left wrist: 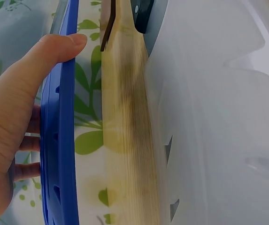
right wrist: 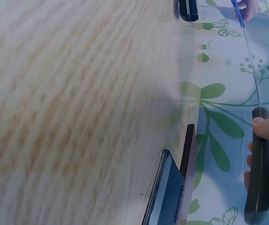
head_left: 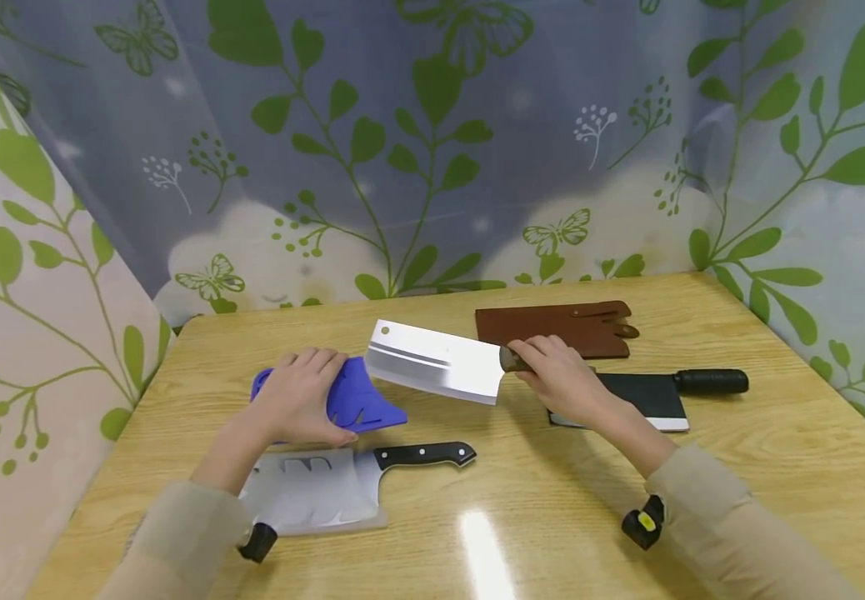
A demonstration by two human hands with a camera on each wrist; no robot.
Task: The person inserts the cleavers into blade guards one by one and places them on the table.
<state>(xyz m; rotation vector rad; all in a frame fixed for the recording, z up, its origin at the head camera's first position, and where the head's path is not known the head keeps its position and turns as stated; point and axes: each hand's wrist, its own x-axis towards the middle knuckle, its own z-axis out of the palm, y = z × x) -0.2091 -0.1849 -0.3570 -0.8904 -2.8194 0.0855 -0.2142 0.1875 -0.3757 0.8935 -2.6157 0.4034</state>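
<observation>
My left hand (head_left: 301, 396) grips a blue plastic blade sheath (head_left: 361, 396), thumb along the near edge and fingers over the far side. The left wrist view shows this sheath (left wrist: 61, 122) edge-on between thumb and fingers. In my right hand (head_left: 563, 379) is a cleaver (head_left: 440, 362), held by its dark handle (right wrist: 258, 173), with the blade pointing left. The blade's far end overlaps the sheath's right side in the head view. Below the left hand lies another cleaver with a black riveted handle (head_left: 425, 454), its blade inside a translucent white sheath (head_left: 312, 492).
A black-bladed cleaver (head_left: 642, 396) with a black handle lies beneath and right of the right hand. Behind it is a brown leather sheath (head_left: 545, 329). The wooden table (head_left: 552, 533) meets a leaf-patterned curtain (head_left: 372, 167) at the back and sides.
</observation>
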